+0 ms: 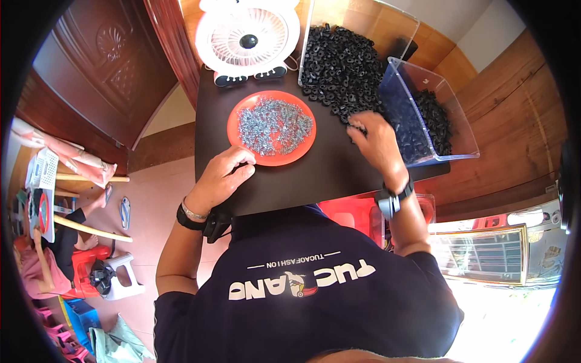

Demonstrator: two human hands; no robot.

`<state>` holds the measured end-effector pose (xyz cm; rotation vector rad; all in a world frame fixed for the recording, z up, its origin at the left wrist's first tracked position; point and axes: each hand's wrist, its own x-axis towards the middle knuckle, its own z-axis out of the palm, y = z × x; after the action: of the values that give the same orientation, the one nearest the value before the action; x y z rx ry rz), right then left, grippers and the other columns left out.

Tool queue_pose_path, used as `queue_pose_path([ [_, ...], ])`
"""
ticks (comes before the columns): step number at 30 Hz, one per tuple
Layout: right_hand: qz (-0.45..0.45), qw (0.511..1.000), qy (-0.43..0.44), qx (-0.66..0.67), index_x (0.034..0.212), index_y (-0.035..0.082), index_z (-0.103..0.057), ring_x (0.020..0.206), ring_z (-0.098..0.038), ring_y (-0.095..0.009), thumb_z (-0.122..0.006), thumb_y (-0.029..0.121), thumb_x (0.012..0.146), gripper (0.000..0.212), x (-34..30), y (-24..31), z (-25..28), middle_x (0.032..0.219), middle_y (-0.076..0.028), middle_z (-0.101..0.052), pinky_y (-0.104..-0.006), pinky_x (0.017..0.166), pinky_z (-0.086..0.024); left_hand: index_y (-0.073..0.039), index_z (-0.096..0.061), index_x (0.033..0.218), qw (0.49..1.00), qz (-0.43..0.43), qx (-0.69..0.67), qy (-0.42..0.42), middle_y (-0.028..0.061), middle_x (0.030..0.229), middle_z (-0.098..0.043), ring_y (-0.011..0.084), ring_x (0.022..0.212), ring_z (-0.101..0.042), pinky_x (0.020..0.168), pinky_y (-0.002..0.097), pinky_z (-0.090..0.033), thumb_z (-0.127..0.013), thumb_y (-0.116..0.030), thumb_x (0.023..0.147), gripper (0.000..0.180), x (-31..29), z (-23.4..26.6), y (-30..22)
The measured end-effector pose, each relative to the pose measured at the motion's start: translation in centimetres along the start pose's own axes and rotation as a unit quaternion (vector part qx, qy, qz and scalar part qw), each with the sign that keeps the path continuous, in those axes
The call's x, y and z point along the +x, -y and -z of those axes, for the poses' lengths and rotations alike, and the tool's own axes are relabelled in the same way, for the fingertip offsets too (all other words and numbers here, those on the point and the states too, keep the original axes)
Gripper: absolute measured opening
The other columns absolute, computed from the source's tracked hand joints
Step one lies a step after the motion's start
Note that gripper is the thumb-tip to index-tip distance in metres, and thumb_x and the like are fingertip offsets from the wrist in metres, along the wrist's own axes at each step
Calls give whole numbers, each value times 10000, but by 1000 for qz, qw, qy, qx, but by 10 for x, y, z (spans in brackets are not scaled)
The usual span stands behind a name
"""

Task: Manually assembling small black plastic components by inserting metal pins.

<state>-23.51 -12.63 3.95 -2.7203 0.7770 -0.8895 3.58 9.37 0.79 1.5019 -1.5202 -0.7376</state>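
Note:
A round red plate [233, 130] on the dark table holds many small shiny metal pieces [272, 124]. By its lower left rim is my left hand [225, 174], fingers curled and thumb close to the index finger; whatever they pinch is too small to make out. My right hand [378, 145] is at the near edge of a heap of small black plastic parts [342, 66]. Its thumb and fingers close around one black part [362, 128], partly hidden by the hand.
A clear bin [463, 130] with more black parts stands right of my right hand. The heap spills from another clear container [399, 15]. At the back of the table [266, 190] stands a white fan [248, 39]. Another person [48, 266] sits far left.

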Motion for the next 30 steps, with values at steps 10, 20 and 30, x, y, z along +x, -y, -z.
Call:
queue_pose_path([
  [10,93,990,88,-65,1204,79,-572,1125,-516,-341,-601,156,768,443,146,-69,-83,1208,-138,-557,-402,948,-445,-7,-577,848,999,-25,40,-21,106,878,-598,227,809,-582,745,309,-459,-613,-132,810,135,14,-27,-19],
  [20,168,965,45,-199,881,61,-567,916,-545,-290,-602,131,767,138,134,-80,-129,922,-99,-530,-370,764,-496,-21,-587,890,992,-28,121,-30,129,899,-601,297,897,-569,805,374,-447,-589,-163,806,165,-4,-26,-9],
  [30,137,963,88,-213,889,67,-632,792,-645,-306,-495,88,807,161,94,-98,-89,776,-125,-660,-414,683,-520,2,-599,958,996,25,85,-6,136,902,-614,269,857,-602,772,340,-456,-567,-135,848,179,1,-11,-21],
])
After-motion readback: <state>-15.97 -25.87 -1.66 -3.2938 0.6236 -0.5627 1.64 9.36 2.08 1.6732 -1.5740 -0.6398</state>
